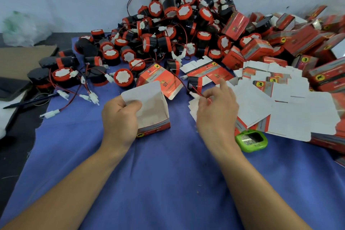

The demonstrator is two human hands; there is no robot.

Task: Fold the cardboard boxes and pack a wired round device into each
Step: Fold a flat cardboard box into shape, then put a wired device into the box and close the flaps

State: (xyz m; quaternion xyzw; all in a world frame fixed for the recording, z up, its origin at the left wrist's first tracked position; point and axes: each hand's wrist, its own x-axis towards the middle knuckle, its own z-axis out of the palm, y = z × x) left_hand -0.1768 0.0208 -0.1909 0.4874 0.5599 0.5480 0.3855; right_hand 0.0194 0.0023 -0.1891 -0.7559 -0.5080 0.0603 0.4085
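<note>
My left hand (121, 117) grips an open red-and-white cardboard box (155, 113) that stands upright on the blue cloth (168, 183). My thumb is curled over its near wall into the white inside, and its lid flap sticks up at the back. My right hand (217, 112) pinches the thin red-and-black wire (198, 93) of a black round device with a red band (195, 82), close to the wire's white plug, with my index finger pointing forward. That device lies on the cloth just beyond my right hand, to the right of the box and not in it.

Behind the open box a second, half-folded red box (161, 78) lies on its side. Further back, a big heap of black-and-red round devices (177, 20) with tangled wires rises against the pale wall. White flat box blanks (283, 102) are spread to my right, and closed red boxes (302, 39) are piled beyond them. A small green square timer (251, 140) sits beside my right wrist. On the far left lie a brown cardboard sheet (20, 59) and a dark pen (29, 100)
</note>
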